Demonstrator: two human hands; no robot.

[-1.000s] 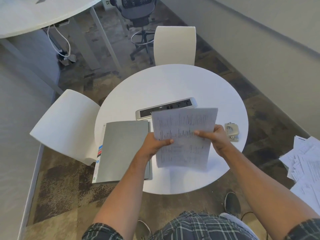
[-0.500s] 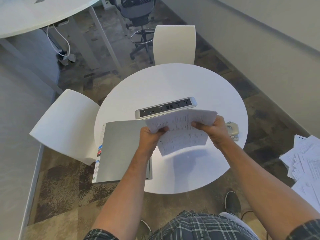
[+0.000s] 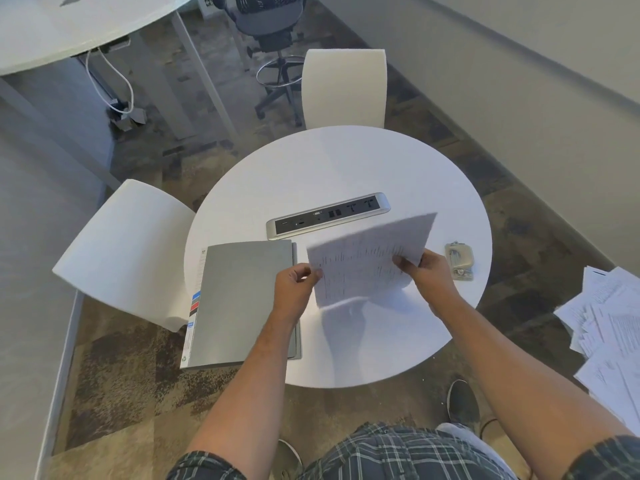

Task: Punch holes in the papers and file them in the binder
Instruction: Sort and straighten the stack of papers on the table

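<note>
A round white table (image 3: 346,161) is seen from above, filling the centre of the frame. A small stack of printed papers (image 3: 367,263) is held in the air just above the table's right half, tilted and slightly blurred. The left edge of the stack is pinched by the left hand (image 3: 296,289), fingers curled round it, and the right edge is pinched by the right hand (image 3: 427,271), thumb on top. A closed grey binder (image 3: 242,303) lies flat at centre left, its lower corner overhanging the table edge. A small metal hole punch (image 3: 459,259) sits near the right rim of the table, just beyond the right hand and apart from it. A silver power strip (image 3: 327,215) is set into the tabletop above the papers. Two white chairs (image 3: 123,251) are drawn up at the left and top of the table, and a loose heap of further sheets (image 3: 609,327) is spread at the right edge of the frame. No holes can be made out in the held papers, so punching is judged not yet done. Several risks are suggested: sheets gripped only at their edges could slip out of line, giving misaligned holes; the punch so close to the rim could be knocked off; the overhanging binder could tip when opened.
</note>
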